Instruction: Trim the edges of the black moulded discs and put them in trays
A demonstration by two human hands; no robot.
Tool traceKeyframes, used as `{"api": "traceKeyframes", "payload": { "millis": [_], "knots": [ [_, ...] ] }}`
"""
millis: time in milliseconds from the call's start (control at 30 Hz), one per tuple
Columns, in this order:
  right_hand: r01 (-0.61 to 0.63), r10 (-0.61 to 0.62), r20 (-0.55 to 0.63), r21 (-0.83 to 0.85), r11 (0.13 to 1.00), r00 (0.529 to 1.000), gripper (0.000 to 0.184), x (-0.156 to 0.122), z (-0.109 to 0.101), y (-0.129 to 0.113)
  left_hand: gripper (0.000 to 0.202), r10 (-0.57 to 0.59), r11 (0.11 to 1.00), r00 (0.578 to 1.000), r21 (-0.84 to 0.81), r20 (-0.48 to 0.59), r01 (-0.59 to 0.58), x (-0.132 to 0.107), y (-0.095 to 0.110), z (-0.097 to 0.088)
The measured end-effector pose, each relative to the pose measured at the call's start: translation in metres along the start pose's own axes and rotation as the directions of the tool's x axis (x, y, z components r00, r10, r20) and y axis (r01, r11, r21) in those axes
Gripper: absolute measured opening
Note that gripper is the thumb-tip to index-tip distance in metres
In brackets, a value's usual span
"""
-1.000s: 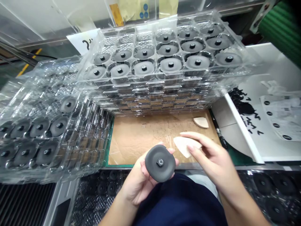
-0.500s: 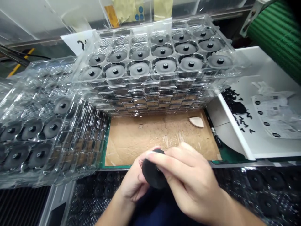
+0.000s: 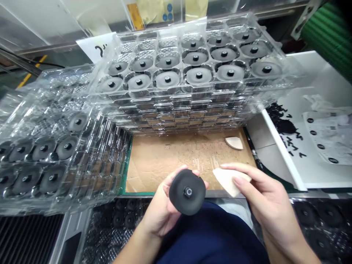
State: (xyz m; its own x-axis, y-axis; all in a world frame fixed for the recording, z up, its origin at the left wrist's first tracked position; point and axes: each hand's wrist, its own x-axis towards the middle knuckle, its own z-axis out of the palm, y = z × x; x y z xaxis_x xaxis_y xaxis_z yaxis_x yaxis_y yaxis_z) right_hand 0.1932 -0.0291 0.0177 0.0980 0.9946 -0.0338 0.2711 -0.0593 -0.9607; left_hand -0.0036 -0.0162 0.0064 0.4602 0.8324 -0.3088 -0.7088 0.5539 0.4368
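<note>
Two hands, both in use. L hand [image 3: 162, 216] has a black disc [image 3: 187, 205], fingers curled round its back and edge, face w/ the small hub [image 3: 188, 191] turned up toward the camera. R hand [image 3: 265, 194] pinches a white wedge [image 3: 228, 179] btwn thumb and fingers, tip pointing up-left; wedge is just R of the disc, the two apart.

Beyond the hands: brown card [image 3: 165, 157] on the green bench [image 3: 137, 193], w/ scuff marks on it. 2nd wedge [image 3: 234, 143] lies flat on the card's far R part, past R hand. Dark thin tool [image 3: 254, 154] along the card's R edge.

Farther ahead of both hands, a clear tray stack [image 3: 178, 97]; top tray has 6 discs in each of the two nearest rows, 3 more behind. Another stack [image 3: 107, 157] L of L hand, discs in its top tray too. White paper [image 3: 93, 46] sticks out behind, btwn the stacks.

R of R hand: white bin [image 3: 313, 176] w/ black scraps [image 3: 286, 126] and a printed sheet [image 3: 324, 137]. Green ribbed roll [image 3: 327, 40] up at far R. More trays [image 3: 110, 223] below bench level, near L forearm.
</note>
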Motion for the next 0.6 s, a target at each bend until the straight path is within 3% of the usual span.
{"api": "traceKeyframes", "payload": {
  "millis": [167,233,300,433,467,600],
  "knots": [
    [0.257,-0.269,-0.013,-0.255,0.932,0.963,0.028,-0.003,0.001,-0.027,0.055,0.01,0.999,0.998,0.041,-0.056,-0.008,-0.001,-0.003,0.0],
    [0.433,-0.434,0.054,-0.253,0.865,0.899,0.037,-0.002,0.008,-0.035,0.056,0.027,0.997,0.994,0.081,-0.109,-0.019,0.0,-0.004,0.001],
    [0.54,-0.517,0.157,-0.215,0.814,0.841,0.037,0.002,0.017,-0.037,0.057,0.05,0.991,0.98,0.132,-0.195,-0.024,0.0,-0.005,0.001],
    [0.447,-0.337,0.375,-0.261,0.856,0.864,0.029,0.012,0.027,-0.034,0.057,0.052,0.985,0.936,0.17,-0.349,0.009,0.001,-0.007,-0.006],
    [0.43,-0.317,0.367,-0.282,0.858,0.874,0.029,0.014,0.028,-0.034,0.058,0.054,0.987,0.934,0.16,-0.354,0.004,0.002,-0.007,-0.007],
    [0.468,-0.432,0.205,-0.176,0.866,0.878,0.027,0.018,0.03,-0.033,0.057,0.062,0.99,0.944,0.143,-0.325,-0.016,0.005,-0.009,-0.006]
  ]
}}
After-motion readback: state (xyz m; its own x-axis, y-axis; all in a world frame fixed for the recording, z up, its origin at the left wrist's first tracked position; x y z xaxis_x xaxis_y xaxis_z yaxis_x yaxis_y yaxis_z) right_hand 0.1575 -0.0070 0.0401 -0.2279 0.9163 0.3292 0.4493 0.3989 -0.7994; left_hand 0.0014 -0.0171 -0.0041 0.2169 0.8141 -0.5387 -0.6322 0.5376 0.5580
